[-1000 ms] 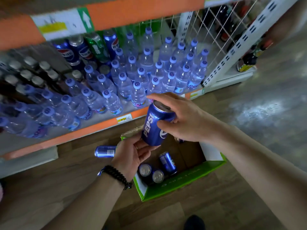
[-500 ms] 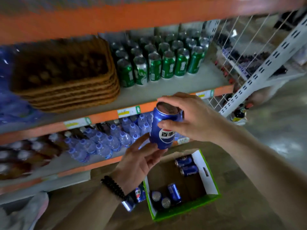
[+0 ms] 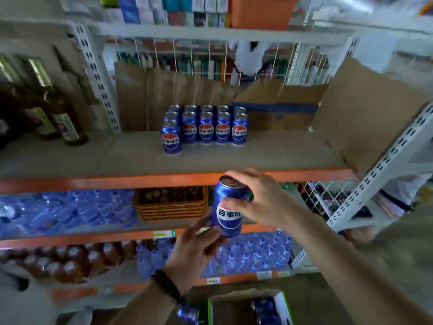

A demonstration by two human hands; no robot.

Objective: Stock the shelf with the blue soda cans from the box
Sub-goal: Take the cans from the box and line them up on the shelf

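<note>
At the near bottom edge, the green-and-white cardboard box (image 3: 284,308) is sitting on the floor with blue cans showing inside it, and one more blue can (image 3: 190,314) is lying just left of the box, partly hidden behind the left forearm. A black beaded bracelet (image 3: 166,286) is circling that wrist.

Above the box, both hands are holding one upright blue Pepsi can (image 3: 228,206) in the air in front of the shelving. The left hand (image 3: 194,248) is cupping it from below — its fingers are curling up around the can's lower left side. The right hand (image 3: 259,199) is gripping the upper part from the right, thumb lying across the front and fingers wrapping over the rim.

Behind the can, a stack of woven baskets (image 3: 171,202) is sitting on a middle shelf, with wrapped blue water bottles (image 3: 63,212) to the left. Lower down, brown bottles (image 3: 70,259) are standing at the left.

Farther and higher, the orange-edged upper shelf (image 3: 164,179) is carrying a block of stocked Pepsi cans (image 3: 206,127), standing upright in rows with one can set nearer at the left. A brown cardboard carton (image 3: 281,113) is sitting just right of them, and dark glass bottles (image 3: 58,123) are standing at the far left. The held can is hanging below and nearer than this shelf's front edge, not touching it.
</note>
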